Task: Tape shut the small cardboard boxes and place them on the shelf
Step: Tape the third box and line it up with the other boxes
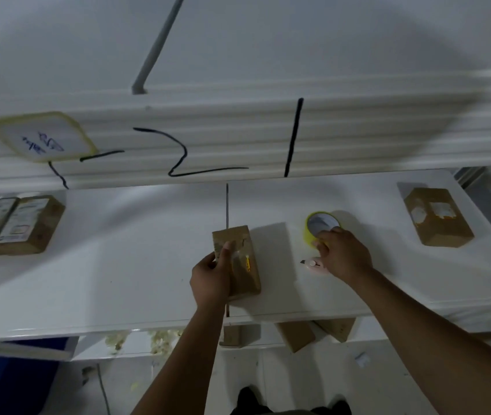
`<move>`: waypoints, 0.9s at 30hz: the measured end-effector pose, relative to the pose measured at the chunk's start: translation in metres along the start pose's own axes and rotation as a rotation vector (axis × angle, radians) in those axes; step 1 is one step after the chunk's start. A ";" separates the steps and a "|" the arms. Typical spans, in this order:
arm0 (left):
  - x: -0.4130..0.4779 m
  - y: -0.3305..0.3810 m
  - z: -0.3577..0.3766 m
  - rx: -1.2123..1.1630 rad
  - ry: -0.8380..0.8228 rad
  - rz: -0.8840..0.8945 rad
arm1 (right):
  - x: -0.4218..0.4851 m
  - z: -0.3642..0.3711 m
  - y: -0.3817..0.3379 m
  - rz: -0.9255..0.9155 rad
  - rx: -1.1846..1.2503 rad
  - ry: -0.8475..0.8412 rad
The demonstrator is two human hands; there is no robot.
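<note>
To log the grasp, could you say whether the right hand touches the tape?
Touching: the head view shows the right hand with fingers curled over the tape at its near rim.

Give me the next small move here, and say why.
Probably lift the tape roll across to the box. The right hand grips the roll, which sits on the white surface apart from the box, while the left hand holds the box steady. A small cutter lies by the right hand for afterwards.
</note>
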State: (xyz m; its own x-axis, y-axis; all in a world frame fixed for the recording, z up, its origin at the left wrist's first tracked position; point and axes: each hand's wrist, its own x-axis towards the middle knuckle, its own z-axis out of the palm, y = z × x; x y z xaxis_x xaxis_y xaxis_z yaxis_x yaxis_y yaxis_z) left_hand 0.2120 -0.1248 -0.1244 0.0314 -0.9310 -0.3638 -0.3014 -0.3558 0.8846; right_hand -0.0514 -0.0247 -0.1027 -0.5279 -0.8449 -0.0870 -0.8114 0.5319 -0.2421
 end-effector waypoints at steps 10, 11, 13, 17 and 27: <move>-0.043 0.029 0.004 -0.222 -0.147 0.154 | -0.061 -0.010 -0.100 0.134 1.033 0.088; -0.046 0.032 0.004 -0.239 -0.149 0.155 | -0.065 -0.011 -0.105 0.159 1.141 0.102; -0.053 0.037 0.006 -0.282 -0.168 0.147 | -0.070 -0.015 -0.111 0.216 1.291 0.153; -0.064 0.042 0.006 -0.367 -0.287 0.119 | -0.078 -0.020 -0.115 0.346 1.542 0.103; -0.092 0.040 0.011 -0.391 -0.558 0.097 | -0.100 -0.038 -0.097 0.635 1.747 -0.169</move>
State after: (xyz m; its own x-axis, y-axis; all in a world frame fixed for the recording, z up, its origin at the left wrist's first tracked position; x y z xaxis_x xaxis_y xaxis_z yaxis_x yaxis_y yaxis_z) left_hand 0.1862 -0.0521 -0.0587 -0.5054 -0.8159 -0.2807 0.0917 -0.3742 0.9228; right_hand 0.0704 0.0105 -0.0337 -0.4934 -0.6233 -0.6067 0.6724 0.1691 -0.7206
